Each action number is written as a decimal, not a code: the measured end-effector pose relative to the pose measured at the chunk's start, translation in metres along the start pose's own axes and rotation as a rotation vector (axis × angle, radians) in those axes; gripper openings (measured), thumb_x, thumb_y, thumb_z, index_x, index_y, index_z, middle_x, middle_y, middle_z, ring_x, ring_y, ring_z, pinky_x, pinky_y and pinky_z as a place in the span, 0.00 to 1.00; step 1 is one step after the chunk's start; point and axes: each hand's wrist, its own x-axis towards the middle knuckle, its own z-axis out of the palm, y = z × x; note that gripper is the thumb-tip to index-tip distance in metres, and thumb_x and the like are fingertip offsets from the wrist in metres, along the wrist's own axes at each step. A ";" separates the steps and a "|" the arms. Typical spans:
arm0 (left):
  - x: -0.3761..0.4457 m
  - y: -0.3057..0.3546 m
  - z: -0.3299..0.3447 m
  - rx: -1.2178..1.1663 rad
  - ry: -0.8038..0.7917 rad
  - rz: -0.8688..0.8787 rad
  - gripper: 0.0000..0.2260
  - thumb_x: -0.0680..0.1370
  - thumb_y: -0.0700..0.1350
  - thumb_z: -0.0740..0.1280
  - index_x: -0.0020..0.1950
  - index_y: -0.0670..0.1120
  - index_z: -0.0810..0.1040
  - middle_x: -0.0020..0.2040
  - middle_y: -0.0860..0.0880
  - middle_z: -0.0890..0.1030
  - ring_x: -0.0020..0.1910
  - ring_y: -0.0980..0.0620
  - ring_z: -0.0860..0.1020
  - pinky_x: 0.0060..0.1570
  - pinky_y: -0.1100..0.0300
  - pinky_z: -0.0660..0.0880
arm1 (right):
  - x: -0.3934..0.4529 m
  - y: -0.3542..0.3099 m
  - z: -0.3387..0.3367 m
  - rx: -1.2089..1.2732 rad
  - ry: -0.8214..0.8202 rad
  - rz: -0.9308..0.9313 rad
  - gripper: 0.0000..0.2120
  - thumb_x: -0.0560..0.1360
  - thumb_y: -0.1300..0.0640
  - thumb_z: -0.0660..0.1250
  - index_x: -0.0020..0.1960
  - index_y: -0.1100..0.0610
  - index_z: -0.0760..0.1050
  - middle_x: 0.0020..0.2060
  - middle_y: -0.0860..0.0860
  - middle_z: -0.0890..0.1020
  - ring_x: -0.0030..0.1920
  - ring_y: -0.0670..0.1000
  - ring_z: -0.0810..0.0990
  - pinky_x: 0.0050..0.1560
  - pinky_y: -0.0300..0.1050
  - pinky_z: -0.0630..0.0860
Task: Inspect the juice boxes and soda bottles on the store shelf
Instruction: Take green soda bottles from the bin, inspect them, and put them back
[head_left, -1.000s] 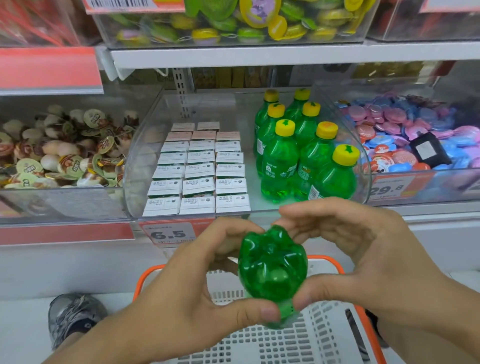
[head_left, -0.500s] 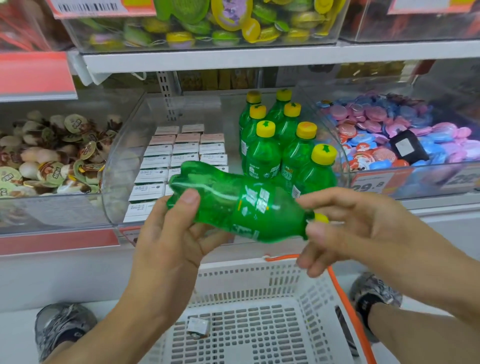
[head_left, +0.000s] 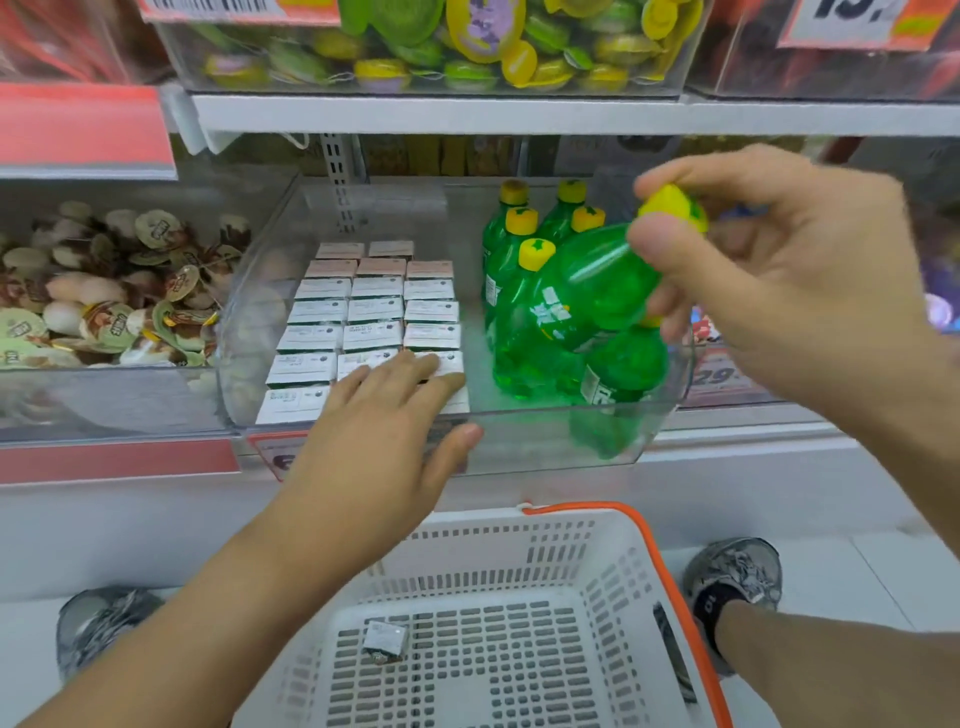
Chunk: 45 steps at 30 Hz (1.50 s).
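My right hand (head_left: 779, 291) pinches the yellow cap of a green soda bottle (head_left: 587, 291), which hangs tilted over the right side of a clear bin (head_left: 519, 447). Several more green soda bottles (head_left: 511, 260) with yellow caps stand upright behind and below it in the bin. Rows of small white juice boxes (head_left: 374, 312) fill the bin's left side. My left hand (head_left: 384, 447) reaches over the bin's front wall, its straight fingers resting on the front juice boxes and its thumb outside the wall.
A white shopping basket (head_left: 613, 582) with an orange handle sits below, holding one small box (head_left: 385, 642). Bins of snack cups (head_left: 104, 291) stand at the left, with more bins on the shelf above. My shoes show on the floor.
My left hand let go of the bottle and moved onto the juice boxes. My right hand lifted the bottle by its cap, up and to the right, over the bin.
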 end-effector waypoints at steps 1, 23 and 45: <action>0.001 0.000 0.000 0.019 0.015 0.004 0.23 0.78 0.59 0.56 0.66 0.49 0.77 0.66 0.47 0.78 0.66 0.44 0.75 0.64 0.46 0.70 | 0.006 0.004 0.003 -0.080 -0.027 -0.012 0.09 0.74 0.50 0.73 0.54 0.47 0.79 0.41 0.51 0.81 0.30 0.48 0.82 0.31 0.44 0.80; 0.029 0.010 -0.028 -0.444 0.213 -0.094 0.08 0.80 0.51 0.65 0.57 0.54 0.79 0.52 0.62 0.79 0.48 0.70 0.74 0.51 0.78 0.65 | 0.001 0.074 0.031 -0.462 -0.179 -0.211 0.19 0.75 0.46 0.71 0.62 0.54 0.81 0.43 0.48 0.84 0.43 0.52 0.81 0.47 0.51 0.79; 0.114 0.003 -0.005 -0.771 0.362 0.045 0.15 0.76 0.41 0.73 0.62 0.51 0.79 0.51 0.53 0.83 0.51 0.57 0.81 0.50 0.54 0.80 | -0.002 0.078 0.032 -0.435 -0.220 -0.243 0.20 0.77 0.42 0.63 0.67 0.47 0.78 0.48 0.44 0.84 0.47 0.49 0.80 0.47 0.51 0.79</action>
